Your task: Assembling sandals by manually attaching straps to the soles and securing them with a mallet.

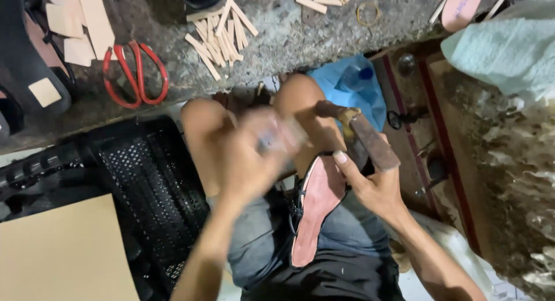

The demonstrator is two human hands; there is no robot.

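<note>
Fingers of the right hand [370, 182] are curled around a rusty hammer [370, 138], whose worn head is held just above the toe of a sandal sole [315, 208], the thumb pressed against the sole's far edge. That reddish-pink sole, edged with black straps, is laid lengthwise on the right thigh, near the middle of the view. Fingers of the left hand [254, 159] are blurred; they seem closed on something small and pale, but what is gripped cannot be told. This hand is held over the left knee, just left of the sole. Farther out, red-handled scissors [134, 73] and a heap of pale wooden sticks [218, 38] are seen on the stone ledge [277, 47]. A black plastic crate [150, 185] is set at the left, with a tan cardboard sheet [60, 257] at the near left.
</note>
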